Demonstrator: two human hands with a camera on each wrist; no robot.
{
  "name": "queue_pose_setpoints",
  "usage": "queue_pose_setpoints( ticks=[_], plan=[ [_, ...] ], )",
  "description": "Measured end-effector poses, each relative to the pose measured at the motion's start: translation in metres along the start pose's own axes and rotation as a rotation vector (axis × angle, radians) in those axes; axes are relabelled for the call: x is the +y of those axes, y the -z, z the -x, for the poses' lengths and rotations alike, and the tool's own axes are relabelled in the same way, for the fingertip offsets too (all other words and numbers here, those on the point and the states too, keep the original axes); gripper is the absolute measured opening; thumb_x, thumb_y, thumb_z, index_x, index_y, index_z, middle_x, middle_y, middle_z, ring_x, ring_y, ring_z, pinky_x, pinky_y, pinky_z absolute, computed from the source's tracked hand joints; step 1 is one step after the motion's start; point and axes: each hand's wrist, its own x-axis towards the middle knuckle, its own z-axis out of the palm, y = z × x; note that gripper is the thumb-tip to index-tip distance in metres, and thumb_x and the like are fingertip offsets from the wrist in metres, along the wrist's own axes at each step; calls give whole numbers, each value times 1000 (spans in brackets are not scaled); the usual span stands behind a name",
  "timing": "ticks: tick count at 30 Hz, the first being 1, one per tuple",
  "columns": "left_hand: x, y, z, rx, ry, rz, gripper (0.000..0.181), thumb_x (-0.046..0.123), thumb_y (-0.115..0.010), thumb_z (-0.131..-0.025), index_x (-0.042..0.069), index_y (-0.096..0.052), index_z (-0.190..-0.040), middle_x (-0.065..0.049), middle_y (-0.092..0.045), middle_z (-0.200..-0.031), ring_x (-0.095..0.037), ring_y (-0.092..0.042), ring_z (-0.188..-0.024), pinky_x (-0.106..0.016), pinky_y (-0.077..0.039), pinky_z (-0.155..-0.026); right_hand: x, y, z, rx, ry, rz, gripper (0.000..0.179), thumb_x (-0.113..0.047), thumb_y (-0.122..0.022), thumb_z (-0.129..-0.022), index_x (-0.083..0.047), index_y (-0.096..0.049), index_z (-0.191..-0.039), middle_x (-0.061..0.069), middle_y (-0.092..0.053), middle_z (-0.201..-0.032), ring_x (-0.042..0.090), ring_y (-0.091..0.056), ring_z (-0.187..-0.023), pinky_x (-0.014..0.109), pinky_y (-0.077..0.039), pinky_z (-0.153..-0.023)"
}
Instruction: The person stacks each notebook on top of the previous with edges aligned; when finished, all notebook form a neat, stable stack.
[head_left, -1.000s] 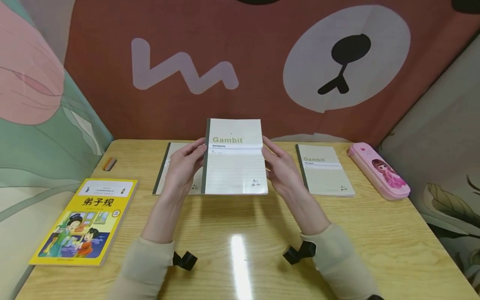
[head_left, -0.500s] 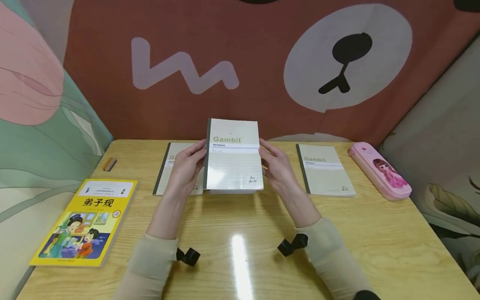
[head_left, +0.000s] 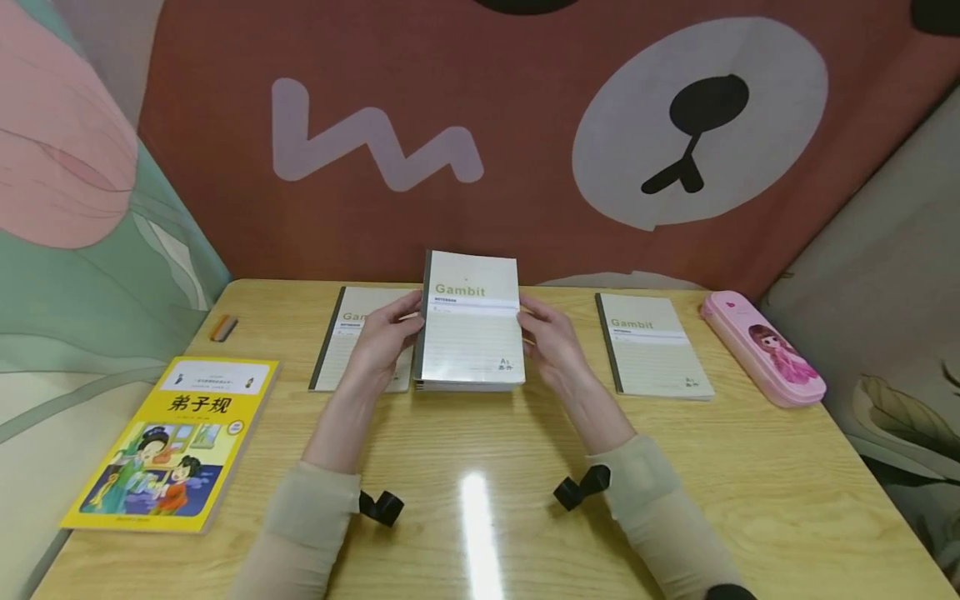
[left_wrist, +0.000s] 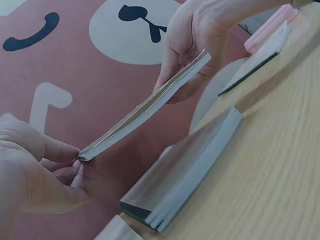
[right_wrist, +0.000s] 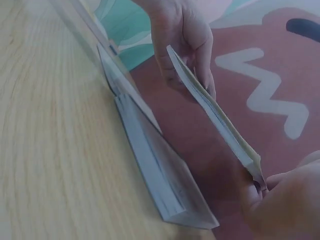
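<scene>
A pale Gambit notebook (head_left: 472, 333) with a dark spine is held in the air between both hands. My left hand (head_left: 382, 337) pinches its spine edge between thumb and fingers. On the opposite edge, my right hand (head_left: 553, 340) pinches it the same way. Directly below, apart from it, a small stack of notebooks (left_wrist: 187, 167) lies on the table; in the head view the held notebook covers most of this stack. The left wrist view shows the held notebook tilted, its pages slightly parted.
One Gambit notebook (head_left: 335, 354) lies left of the stack, partly behind the left hand; another notebook (head_left: 652, 346) lies to the right. A pink pencil case (head_left: 765, 350) is at far right. A yellow book (head_left: 176, 446) and a small eraser-like block (head_left: 223, 328) are on the left.
The held notebook has come down toward the stack and looks smaller. Both hands moved with it, the right one shifting slightly left. The stack's front edge now shows below it.
</scene>
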Motion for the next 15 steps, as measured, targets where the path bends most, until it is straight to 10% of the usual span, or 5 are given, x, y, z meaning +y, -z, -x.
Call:
queue_pose_setpoints(
  ticks=[15],
  plan=[
    [-19, -1, -14, 28, 84, -75, 51, 13, -45, -109, 7, -37, -159, -11, -43, -164, -24, -45, -148, -41, -42, -120, 13, 6, -11, -51, 34, 75, 45, -7, -49, -107, 3, -47, -151, 22, -56, -149, 19, -66, -115, 35, -53, -108]
  ],
)
